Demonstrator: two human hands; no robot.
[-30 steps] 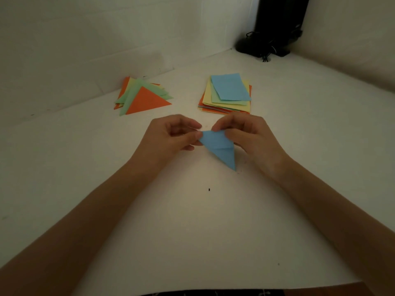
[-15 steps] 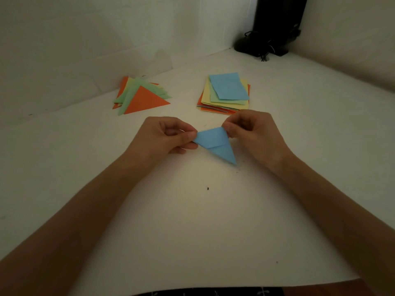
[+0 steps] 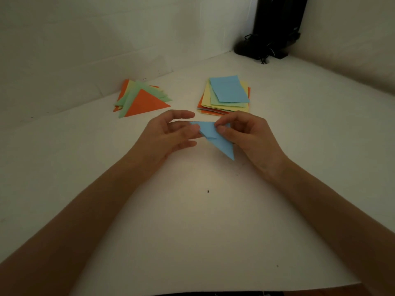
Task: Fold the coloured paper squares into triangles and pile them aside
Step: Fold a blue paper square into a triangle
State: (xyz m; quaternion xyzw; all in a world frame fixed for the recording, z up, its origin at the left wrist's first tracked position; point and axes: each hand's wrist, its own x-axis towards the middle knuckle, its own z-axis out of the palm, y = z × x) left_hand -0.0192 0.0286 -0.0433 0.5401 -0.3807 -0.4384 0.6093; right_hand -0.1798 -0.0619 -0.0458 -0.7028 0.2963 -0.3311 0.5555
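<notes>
Thumb and forefinger of the right hand [image 3: 250, 137] pinch the top edge of the blue folded triangle [image 3: 215, 135], just in front of the stack of unfolded squares [image 3: 226, 95], while the left hand [image 3: 166, 135] lies spread and loose, fingertips touching the triangle's left corner, gripping nothing.

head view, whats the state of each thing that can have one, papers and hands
blue paper: folded into a triangle, pinched at its top edge
right hand: thumb and fingers pinch the blue paper
left hand: fingers relaxed, at the blue paper's left tip
triangle pile: folded, fanned out, orange on top
square stack: unfolded, lying flat, blue sheet on top
</notes>
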